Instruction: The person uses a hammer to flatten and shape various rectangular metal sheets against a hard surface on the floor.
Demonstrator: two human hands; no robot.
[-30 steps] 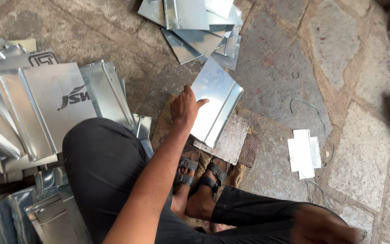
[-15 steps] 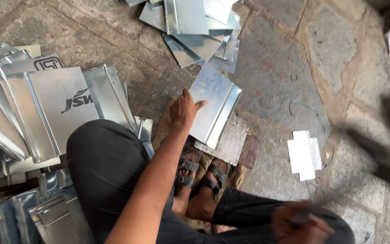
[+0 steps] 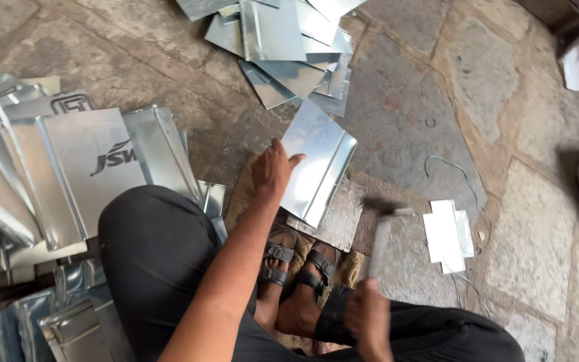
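Person squats on stone floor [image 3: 423, 121]. Left hand [image 3: 273, 171], fingers spread flat, pins a shiny folded rectangular metal sheet [image 3: 319, 167] onto a dull grey metal block [image 3: 336, 218] just ahead of the sandalled feet [image 3: 296, 268]. Right hand [image 3: 368, 320], fist closed round the handle, holds a blurred hammer [image 3: 380, 224] beside the sheet's near edge. Sheet looks thin, light, stiff, slippery, sharp-edged; best held by a flat palm on its face. Similar sheets piled left [image 3: 68, 174] and ahead [image 3: 283, 40].
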